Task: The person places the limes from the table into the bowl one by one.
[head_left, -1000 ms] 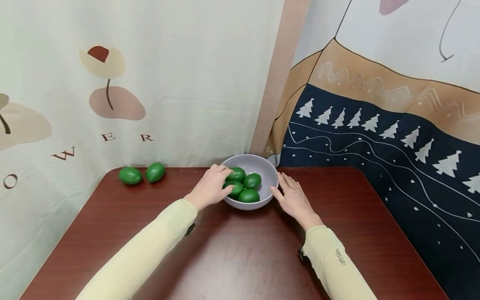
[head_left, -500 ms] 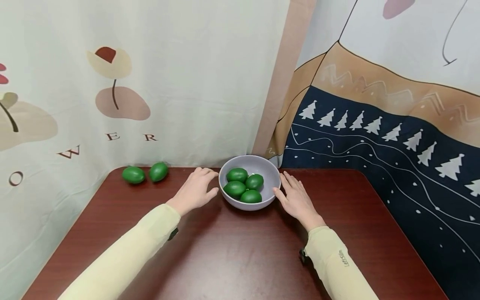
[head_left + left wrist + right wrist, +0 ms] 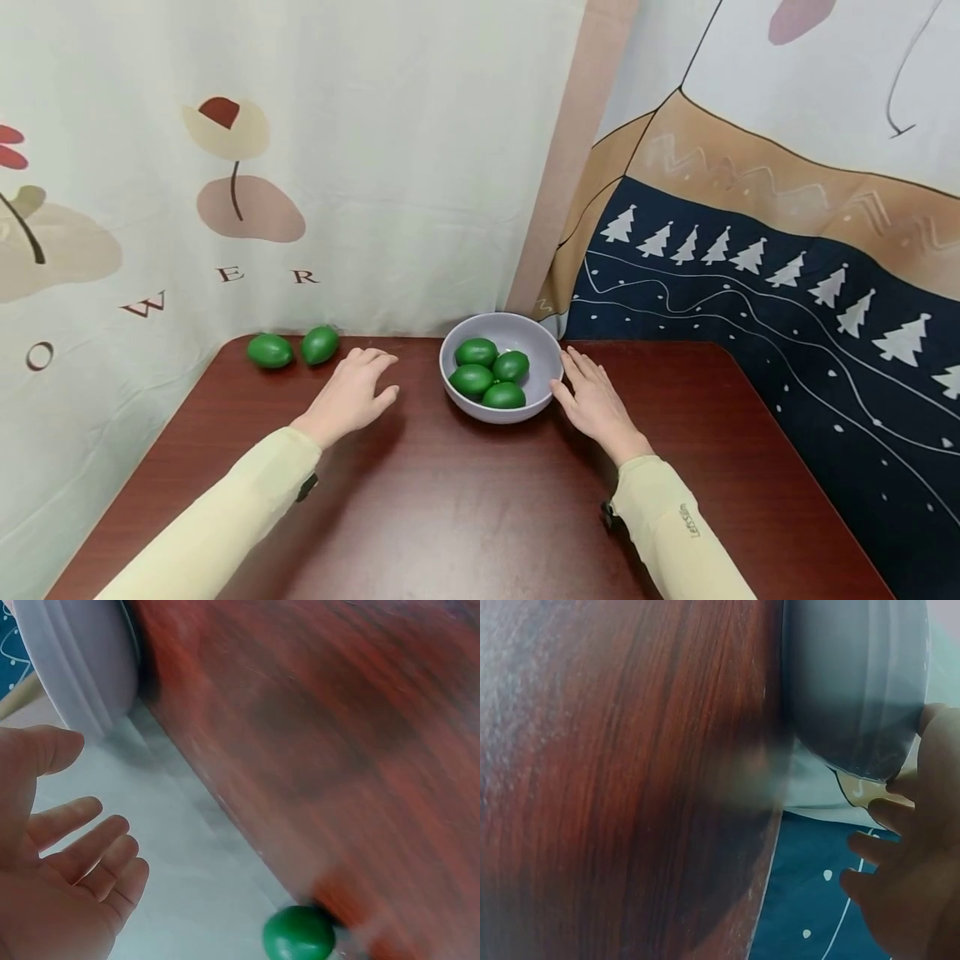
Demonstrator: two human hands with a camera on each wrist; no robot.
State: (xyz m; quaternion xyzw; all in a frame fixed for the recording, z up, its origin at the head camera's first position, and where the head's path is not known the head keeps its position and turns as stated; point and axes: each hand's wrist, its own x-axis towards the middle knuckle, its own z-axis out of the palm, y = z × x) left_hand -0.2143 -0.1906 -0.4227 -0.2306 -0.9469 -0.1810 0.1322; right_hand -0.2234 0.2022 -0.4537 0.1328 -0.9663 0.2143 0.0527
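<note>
A lavender bowl (image 3: 546, 392) stands near the table's back edge and holds several green limes (image 3: 504, 395). My right hand (image 3: 600, 408) rests against the bowl's right side, fingers extended and thumb tip at the rim; the right wrist view shows this contact at the bowl (image 3: 859, 682). My left hand (image 3: 348, 400) is in the air left of the bowl, fingers spread and palm bare in the left wrist view. Beyond it, two more limes lie at the back left corner: one lime (image 3: 270, 351) and, nearer the hand, a second lime (image 3: 320, 345).
The dark red wooden table (image 3: 465, 508) has rounded back corners. A pale curtain (image 3: 390, 183) hangs right behind its back edge, and a navy cloth with white trees (image 3: 750, 333) hangs along the right side.
My left hand has drawn out of the bowl and moved left, toward the two limes on the table. My right hand has stayed at the bowl, and the view has shifted slightly.
</note>
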